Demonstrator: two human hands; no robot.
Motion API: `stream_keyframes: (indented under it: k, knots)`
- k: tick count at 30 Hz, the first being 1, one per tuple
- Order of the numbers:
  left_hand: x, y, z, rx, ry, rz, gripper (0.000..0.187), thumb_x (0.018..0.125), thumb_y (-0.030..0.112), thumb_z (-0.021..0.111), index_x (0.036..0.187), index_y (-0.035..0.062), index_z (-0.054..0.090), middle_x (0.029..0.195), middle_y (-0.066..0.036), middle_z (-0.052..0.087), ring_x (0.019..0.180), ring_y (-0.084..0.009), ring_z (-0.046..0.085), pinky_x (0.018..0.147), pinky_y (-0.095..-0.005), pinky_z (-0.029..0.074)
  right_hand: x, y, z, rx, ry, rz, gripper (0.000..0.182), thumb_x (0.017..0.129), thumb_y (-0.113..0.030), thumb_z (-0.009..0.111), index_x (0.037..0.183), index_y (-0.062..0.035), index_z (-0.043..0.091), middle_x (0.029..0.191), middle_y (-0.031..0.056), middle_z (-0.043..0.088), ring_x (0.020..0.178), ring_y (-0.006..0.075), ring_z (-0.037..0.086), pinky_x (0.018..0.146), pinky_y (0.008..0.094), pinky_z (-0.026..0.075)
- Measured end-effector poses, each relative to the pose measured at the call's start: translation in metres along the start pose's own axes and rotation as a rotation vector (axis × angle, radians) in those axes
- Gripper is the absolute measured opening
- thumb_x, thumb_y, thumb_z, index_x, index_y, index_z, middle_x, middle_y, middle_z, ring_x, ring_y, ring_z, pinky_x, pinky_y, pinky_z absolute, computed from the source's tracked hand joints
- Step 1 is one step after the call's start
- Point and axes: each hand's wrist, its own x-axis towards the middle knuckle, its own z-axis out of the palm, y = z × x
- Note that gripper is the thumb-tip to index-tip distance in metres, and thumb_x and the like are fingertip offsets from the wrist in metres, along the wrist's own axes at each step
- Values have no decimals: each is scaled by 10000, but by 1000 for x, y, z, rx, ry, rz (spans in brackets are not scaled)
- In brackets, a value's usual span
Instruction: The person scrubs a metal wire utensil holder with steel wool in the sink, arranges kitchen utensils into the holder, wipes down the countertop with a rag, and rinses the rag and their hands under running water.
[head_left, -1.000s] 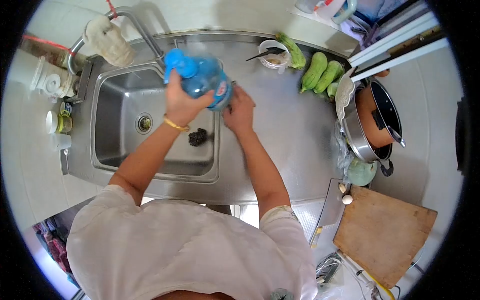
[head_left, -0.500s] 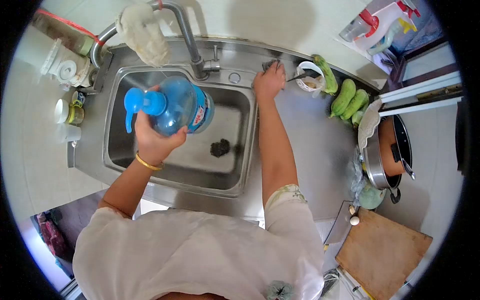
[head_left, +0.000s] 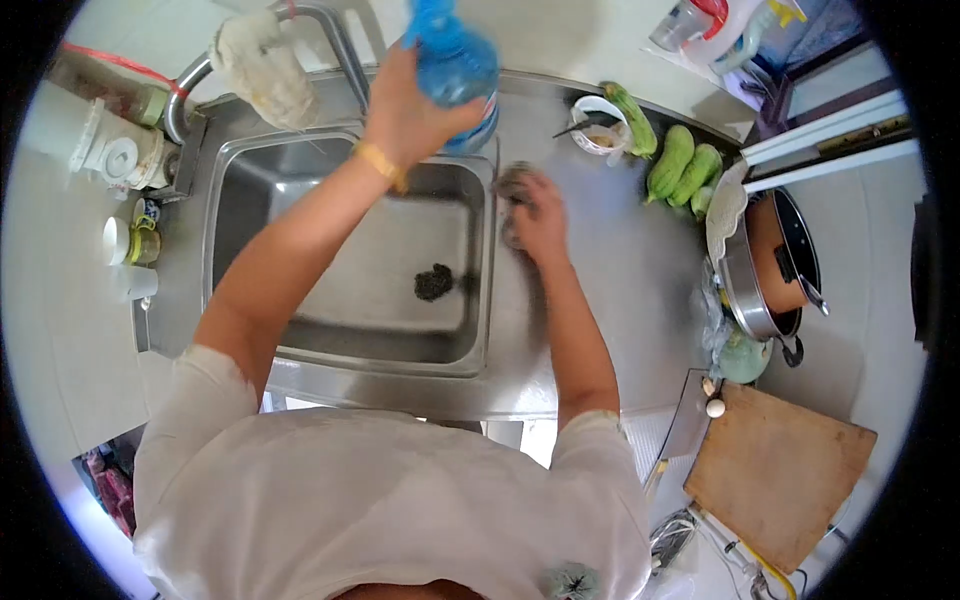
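My left hand [head_left: 405, 115] is wrapped round a blue pump bottle [head_left: 462, 75], held over the back rim of the steel sink [head_left: 484, 300]. My right hand [head_left: 541, 215] presses a dark grey cloth [head_left: 514, 185] onto the steel counter [head_left: 630, 300], just right of the sink. Inside the basin lies a dark scouring pad or clump [head_left: 434, 282]. The bottle and my left hand hide the base of the curved faucet [head_left: 345, 50], from which a pale cloth [head_left: 262, 75] hangs.
Behind my right hand stands a white bowl [head_left: 622, 130] beside green gourds [head_left: 672, 162]. Pots [head_left: 745, 260] are on the right, above a wooden cutting board [head_left: 785, 465]. White containers [head_left: 120, 158] and small cups [head_left: 115, 240] line the left side.
The bottle has moved from over the basin up and right to its back edge in my left hand. My right hand has come nearer along the counter with the cloth.
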Motion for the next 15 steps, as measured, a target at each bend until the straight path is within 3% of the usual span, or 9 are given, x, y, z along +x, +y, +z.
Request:
stream_keyframes:
  k: [2,5,6,8,9,12,14,15]
  knots:
    - [9,-21,49,-35,-56,-20,673,630,380,724,1114,-18,480,1070,-220,545,1009,-322,523,861,-388,407,-31,35,-38,-177,245,135,457,630,-51,552,1085,-20,572,1177,212,508,1084,369,474,953,426,359]
    - [15,-26,93,33,-203,-209,761,539,329,779,1123,-49,472,1063,-191,561,985,-272,553,849,-351,433,-56,66,-62,-568,392,178,468,633,-47,538,1098,0,556,1180,224,502,1100,381,462,954,439,352]
    - [17,-28,103,84,-190,-189,759,568,333,771,1146,-49,462,1078,-192,557,1005,-270,546,859,-349,429,-58,47,-59,-559,311,150,479,631,-43,530,1108,2,548,1180,223,503,1102,385,460,949,443,355]
    - [13,-24,120,182,-189,-144,756,626,342,755,1192,-49,442,1109,-194,549,1045,-265,532,879,-346,420,-63,4,-29,-380,129,99,500,618,-31,510,1116,-12,544,1185,213,500,1114,386,448,949,465,343]
    - [9,-10,123,41,-18,-70,501,672,329,694,1024,0,555,944,-183,602,888,-325,576,762,-408,449,-77,-2,-2,-403,184,-4,434,625,-51,516,1055,-10,557,1165,196,509,1099,360,454,928,450,352]
    - [19,-17,149,105,-79,-111,713,553,365,775,1104,20,483,1017,-196,561,958,-352,537,819,-423,435,-96,-44,28,-146,-63,-32,432,657,-61,558,1089,-48,558,1171,165,512,1145,338,428,978,441,319]
    - [24,-20,164,71,-68,-106,708,557,366,774,1102,15,488,1026,-202,558,977,-356,529,844,-418,426,-112,-53,33,57,-137,-145,419,659,-66,569,1077,-52,571,1166,154,519,1140,321,439,976,418,334]
    - [19,-23,164,63,-66,-111,706,559,366,774,1100,13,490,1030,-206,557,987,-358,525,857,-416,422,-128,-59,24,133,-51,-40,418,656,-56,561,1074,-53,577,1168,153,523,1135,317,450,968,409,348]
